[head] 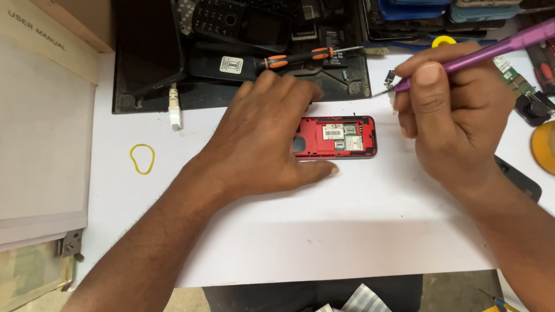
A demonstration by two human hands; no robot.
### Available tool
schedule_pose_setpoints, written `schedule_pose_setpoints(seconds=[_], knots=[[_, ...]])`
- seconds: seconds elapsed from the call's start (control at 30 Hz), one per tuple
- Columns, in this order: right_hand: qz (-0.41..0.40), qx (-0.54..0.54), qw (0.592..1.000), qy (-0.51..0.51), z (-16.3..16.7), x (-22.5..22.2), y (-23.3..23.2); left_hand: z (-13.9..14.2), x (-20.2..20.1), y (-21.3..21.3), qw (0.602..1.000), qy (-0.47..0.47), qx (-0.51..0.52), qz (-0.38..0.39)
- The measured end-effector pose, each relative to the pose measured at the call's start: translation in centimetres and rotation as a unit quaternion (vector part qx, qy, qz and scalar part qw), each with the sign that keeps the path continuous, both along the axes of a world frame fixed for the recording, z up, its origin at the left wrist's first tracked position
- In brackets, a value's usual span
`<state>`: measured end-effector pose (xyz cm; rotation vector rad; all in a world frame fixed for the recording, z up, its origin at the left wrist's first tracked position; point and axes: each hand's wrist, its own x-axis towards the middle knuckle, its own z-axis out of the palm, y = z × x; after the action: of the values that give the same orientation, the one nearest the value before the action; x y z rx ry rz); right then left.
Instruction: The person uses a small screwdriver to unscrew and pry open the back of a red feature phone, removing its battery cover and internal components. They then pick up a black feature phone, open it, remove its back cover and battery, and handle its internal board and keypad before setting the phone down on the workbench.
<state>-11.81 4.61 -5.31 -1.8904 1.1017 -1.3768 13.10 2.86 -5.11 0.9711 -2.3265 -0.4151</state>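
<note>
Two hands at an opened red phone

One red phone (338, 137), back cover off and its inner labels showing, lies flat on the white work surface (324, 231) between the hands. Left hand (263, 136) rests palm down over the phone's left end, fingers spread and flat, thumb along the near edge; it pins the phone rather than gripping it. Right hand (457, 112) is closed around a purple screwdriver (491, 49), held like a pen, metal tip pointing left and hovering just off the phone's upper right corner, not touching it.

Beyond the left hand's fingertips sits a black tray (144, 86) with a dark keypad phone (240, 23) and an orange-and-black screwdriver (292, 58) in it. A white cable plug (174, 110) pokes out at the tray's near edge. Well left of the left wrist lies a yellow rubber band (142, 159). Farther left, a pale booklet (43, 127). Right of the right hand: a small green circuit board (514, 75) and an orange round edge (544, 147), cut off by the frame.
</note>
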Motion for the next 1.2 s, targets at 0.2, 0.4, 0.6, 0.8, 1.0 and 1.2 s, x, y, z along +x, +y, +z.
schedule_pose_setpoints(seconds=[0.2,0.4,0.6,0.8,1.0,1.2], knots=[[-0.010,0.023,0.999,0.021,-0.5,0.3,-0.2,0.4,0.3,-0.1,0.991,-0.104,0.078,0.012],[0.002,0.017,0.989,0.145,-0.6,0.3,-0.6,1.9,2.4,-0.8,0.979,0.013,0.197,-0.049],[0.034,-0.007,0.956,0.292,-0.3,1.2,-0.4,4.5,6.0,-1.1,0.902,0.106,0.399,-0.127],[0.079,-0.060,0.921,0.376,-0.4,2.3,0.4,4.2,6.8,-1.1,0.853,0.322,0.384,-0.148],[0.096,-0.046,0.913,0.394,-0.5,3.1,0.8,2.5,6.7,-2.4,0.775,0.487,0.399,-0.058],[0.097,-0.037,0.914,0.392,-0.6,3.2,0.6,1.5,5.9,-3.5,0.710,0.569,0.414,-0.005]])
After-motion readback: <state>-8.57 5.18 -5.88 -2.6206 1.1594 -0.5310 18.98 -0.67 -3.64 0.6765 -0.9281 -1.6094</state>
